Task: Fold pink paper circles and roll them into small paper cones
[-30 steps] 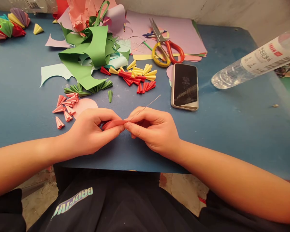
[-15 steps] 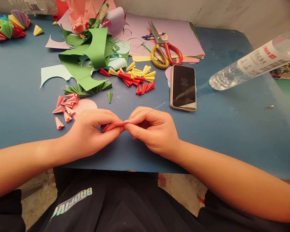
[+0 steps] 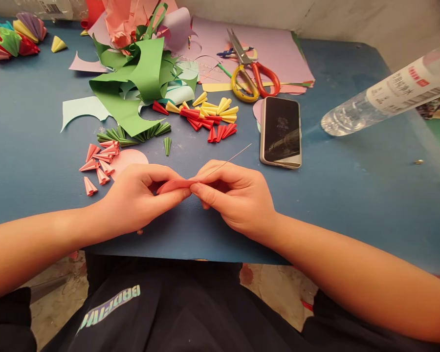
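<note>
Between my two hands is a folded piece of pink paper [image 3: 176, 185]. My left hand [image 3: 141, 198] pinches it from the left, thumb below and fingers above. My right hand [image 3: 238, 198] pinches its right end, with the fingertips of both hands almost touching. A thin, wire-like strand [image 3: 231, 159] sticks out up and to the right from my right fingers; its lower end is hidden. Beyond my left hand lie a flat pink paper disc [image 3: 130, 160] and several small pink paper cones [image 3: 103, 164].
Green paper cones [image 3: 150, 133], red cones [image 3: 222, 132] and yellow cones [image 3: 225, 107] lie ahead. Green paper scraps [image 3: 146, 68], scissors [image 3: 247, 68], a phone [image 3: 280, 132] and a water bottle [image 3: 385, 93] are farther out on the blue table [image 3: 333, 210]. Folded colourful paper pieces [image 3: 12, 41] sit far left.
The pink paper is turned slightly and shows more of its face. The strand points more steeply upward. Both hands keep their pinch; the whole view has shifted slightly.
</note>
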### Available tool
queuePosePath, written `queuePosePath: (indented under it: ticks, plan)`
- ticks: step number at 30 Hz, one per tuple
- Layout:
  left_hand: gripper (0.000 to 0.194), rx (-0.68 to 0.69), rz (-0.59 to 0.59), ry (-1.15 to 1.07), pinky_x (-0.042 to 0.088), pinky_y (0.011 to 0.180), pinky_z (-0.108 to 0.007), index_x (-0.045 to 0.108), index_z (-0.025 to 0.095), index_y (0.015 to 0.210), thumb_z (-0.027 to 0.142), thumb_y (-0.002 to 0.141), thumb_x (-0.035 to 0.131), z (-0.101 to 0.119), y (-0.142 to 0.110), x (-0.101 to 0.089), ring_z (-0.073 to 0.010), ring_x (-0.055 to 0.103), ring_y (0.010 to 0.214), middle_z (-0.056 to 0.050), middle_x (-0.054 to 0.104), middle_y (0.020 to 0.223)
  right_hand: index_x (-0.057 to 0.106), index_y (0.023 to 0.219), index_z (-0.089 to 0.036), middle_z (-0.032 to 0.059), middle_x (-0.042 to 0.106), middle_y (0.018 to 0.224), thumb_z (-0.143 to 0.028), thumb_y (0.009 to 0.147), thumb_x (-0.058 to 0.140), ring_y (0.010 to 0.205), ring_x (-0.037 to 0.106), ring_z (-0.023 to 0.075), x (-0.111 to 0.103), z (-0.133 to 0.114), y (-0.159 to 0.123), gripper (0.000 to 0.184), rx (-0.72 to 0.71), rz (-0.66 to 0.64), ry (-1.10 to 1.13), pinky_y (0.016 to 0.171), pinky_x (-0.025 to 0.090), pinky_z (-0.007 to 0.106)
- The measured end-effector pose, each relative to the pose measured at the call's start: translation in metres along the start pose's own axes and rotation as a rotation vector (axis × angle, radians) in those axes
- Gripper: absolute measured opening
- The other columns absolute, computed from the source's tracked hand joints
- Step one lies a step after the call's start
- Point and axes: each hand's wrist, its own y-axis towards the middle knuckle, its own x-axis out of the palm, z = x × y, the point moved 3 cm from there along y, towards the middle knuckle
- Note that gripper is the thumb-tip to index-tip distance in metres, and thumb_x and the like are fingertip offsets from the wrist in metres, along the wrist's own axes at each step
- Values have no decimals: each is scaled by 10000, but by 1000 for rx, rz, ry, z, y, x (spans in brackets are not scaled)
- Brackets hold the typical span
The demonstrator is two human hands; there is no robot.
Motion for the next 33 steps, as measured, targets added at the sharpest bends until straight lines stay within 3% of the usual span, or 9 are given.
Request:
queuePosePath:
  ticks: [7, 12, 19, 28, 33]
  plan:
    - [216, 104, 6, 17, 363, 524, -199, 766, 143, 746, 241, 928, 702, 8, -1, -1, -78, 452, 580, 42, 509, 588, 792, 900, -167, 6, 692, 848, -165, 924, 785, 571, 634, 64, 2, 1, 0, 25, 49, -4, 43, 511, 550, 212]
    - [152, 116, -19, -4, 386, 539, -201, 804, 146, 841, 222, 924, 701, 9, -1, -1, -91, 506, 611, 23, 626, 646, 793, 870, -173, 13, 703, 844, -154, 911, 797, 562, 646, 71, 2, -1, -1, 46, 18, -11, 20, 493, 563, 215]
    - [213, 129, -70, -4, 345, 515, -210, 718, 127, 716, 202, 912, 687, 10, 0, -1, -77, 412, 571, 45, 482, 587, 786, 847, -179, 24, 721, 811, -156, 898, 812, 604, 644, 92, 1, -3, -1, 61, -79, -22, -100, 528, 547, 242]
    - [293, 220, -60, 51, 406, 572, -220, 646, 135, 636, 178, 923, 686, 7, 1, 0, -81, 499, 600, 9, 657, 654, 757, 828, -189, 23, 698, 785, -183, 896, 811, 628, 620, 112, 1, -3, -1, 88, -89, -7, -133, 551, 526, 266]
    - [217, 267, -54, 60, 459, 615, -235, 721, 126, 713, 167, 924, 687, 8, 1, 1, -115, 621, 664, -50, 757, 763, 732, 797, -198, 14, 686, 741, -175, 890, 821, 666, 624, 131, 1, -4, -1, 131, -181, -17, -157, 573, 507, 280]
